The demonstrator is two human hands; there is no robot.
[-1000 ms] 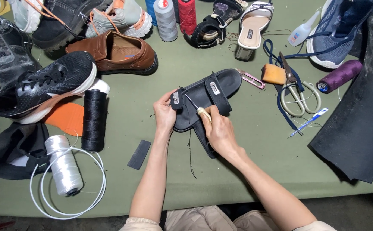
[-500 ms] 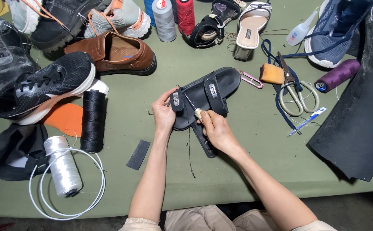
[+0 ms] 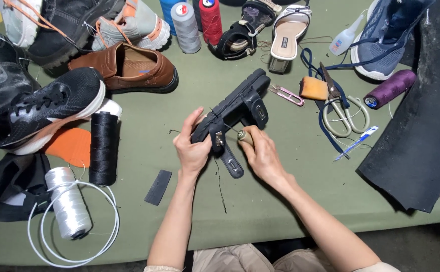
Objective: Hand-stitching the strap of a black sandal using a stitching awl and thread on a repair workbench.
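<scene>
Hands meet over the middle of the green table [image 3: 280,201], both forearms reaching up from the near edge. The left hand [image 3: 192,148] is curled around the near end of a black sandal [image 3: 240,103], thumb on the side, fingers wrapped under the sole so it is held tipped on its edge. The right hand [image 3: 263,156] sits just beside it, fingers pinched shut on a small awl with a pale wooden handle [image 3: 245,136], its tip against the sandal by the strap.

The sandal's long axis runs diagonally, from the left hand up and away to the right, its far end towards the white mule [image 3: 288,30]. It is all black, thick-soled, with a buckled strap [image 3: 257,108] across the top and a loose strap end [image 3: 231,163] hanging below the hands. A dark thread [image 3: 220,186] trails down from it onto the table.

A black thread spool [image 3: 103,146] lies well off to the left, scissors [image 3: 343,111] off to the right.
</scene>
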